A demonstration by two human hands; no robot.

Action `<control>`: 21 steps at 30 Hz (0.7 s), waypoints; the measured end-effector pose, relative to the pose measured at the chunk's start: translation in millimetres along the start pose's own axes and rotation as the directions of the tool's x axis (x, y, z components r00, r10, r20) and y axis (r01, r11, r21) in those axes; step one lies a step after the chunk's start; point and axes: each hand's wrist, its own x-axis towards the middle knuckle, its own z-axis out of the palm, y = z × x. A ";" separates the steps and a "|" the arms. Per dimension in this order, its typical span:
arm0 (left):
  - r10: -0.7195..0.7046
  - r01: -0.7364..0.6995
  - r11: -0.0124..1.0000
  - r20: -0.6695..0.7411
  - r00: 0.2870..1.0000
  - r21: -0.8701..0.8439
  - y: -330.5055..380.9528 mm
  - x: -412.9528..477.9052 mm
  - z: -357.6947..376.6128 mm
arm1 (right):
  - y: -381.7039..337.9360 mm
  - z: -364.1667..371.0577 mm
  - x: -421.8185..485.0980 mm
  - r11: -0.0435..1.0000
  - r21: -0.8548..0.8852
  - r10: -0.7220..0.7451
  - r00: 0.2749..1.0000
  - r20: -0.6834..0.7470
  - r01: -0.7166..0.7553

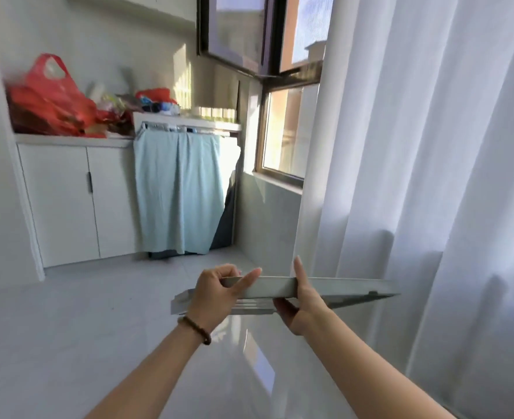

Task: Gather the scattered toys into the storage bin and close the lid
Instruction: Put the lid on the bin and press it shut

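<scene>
Lid (340, 287), flat and grey, is held nearly level in mid-air over the tiled floor (98, 328), seen almost edge-on. The left hand (216, 294), with a bead bracelet (195, 325) at the wrist, grips its left part: fingers curled over the far edge, thumb lying along the near rim. The right hand (302, 306) holds it near the middle, thumb underneath and fingers up the far side. A white curtain (431, 176) hangs on the right. A red bag (47, 101) sits on the counter (74, 140) beyond.
</scene>
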 end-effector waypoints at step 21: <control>0.028 0.376 0.738 0.582 0.813 -0.560 254.9 63.6 137.9 | -272.0 -239.6 -305.9 0.264 -0.818 -0.946 -0.028 -0.323 0.510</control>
